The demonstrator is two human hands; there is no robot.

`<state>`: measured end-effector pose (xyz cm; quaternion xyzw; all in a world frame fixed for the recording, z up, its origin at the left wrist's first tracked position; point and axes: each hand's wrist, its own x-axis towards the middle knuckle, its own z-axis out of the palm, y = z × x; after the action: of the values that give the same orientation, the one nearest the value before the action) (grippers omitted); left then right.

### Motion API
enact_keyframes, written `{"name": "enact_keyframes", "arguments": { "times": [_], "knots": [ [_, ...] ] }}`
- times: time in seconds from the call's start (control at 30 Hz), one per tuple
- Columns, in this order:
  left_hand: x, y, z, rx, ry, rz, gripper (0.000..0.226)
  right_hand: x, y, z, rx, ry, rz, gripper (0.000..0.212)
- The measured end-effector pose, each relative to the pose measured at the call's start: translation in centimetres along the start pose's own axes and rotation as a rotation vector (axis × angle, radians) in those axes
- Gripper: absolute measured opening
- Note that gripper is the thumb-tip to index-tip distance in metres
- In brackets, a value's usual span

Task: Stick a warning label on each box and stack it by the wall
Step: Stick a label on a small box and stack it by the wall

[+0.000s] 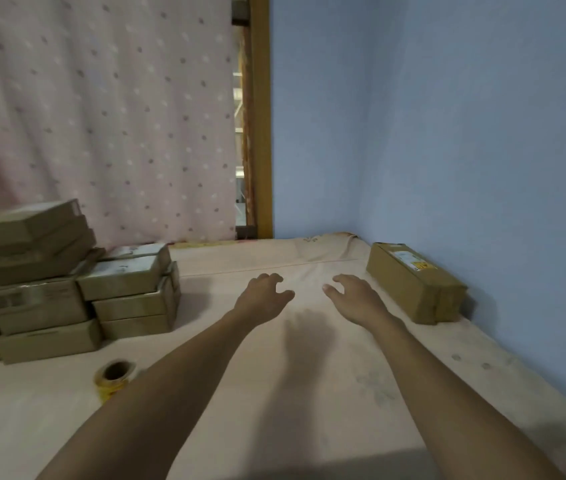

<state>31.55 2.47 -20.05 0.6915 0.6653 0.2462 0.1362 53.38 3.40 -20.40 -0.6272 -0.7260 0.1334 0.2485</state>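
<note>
Beside the wall [465,133]: one labelled box [413,282].

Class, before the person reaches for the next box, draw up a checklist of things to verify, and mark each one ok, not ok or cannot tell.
1. Left hand empty, fingers spread: ok.
2. Right hand empty, fingers spread: ok.
3. Long brown cardboard box lying against the blue wall, yellow label on top: ok.
4. Yellow roll of warning labels on the pink sheet, near the left forearm: ok.
5. Piled brown cardboard boxes at left labelled: cannot tell.
</note>
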Motion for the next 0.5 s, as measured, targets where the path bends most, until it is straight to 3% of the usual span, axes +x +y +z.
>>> {"name": "enact_keyframes", "arguments": {
  "times": [0.37, 0.5],
  "knots": [
    [-7.1, -16.6, -13.7, 0.172, 0.169, -0.198, 0.047, 0.9, -20.8, 7.6, -0.068, -0.159, -0.311, 0.062],
    [-8.9, -21.0, -16.1, 0.160, 0.293, -0.266, 0.056, 0.8, -26.2, 10.7, -0.045, -0.183, -0.347, 0.062]
  ]
}}
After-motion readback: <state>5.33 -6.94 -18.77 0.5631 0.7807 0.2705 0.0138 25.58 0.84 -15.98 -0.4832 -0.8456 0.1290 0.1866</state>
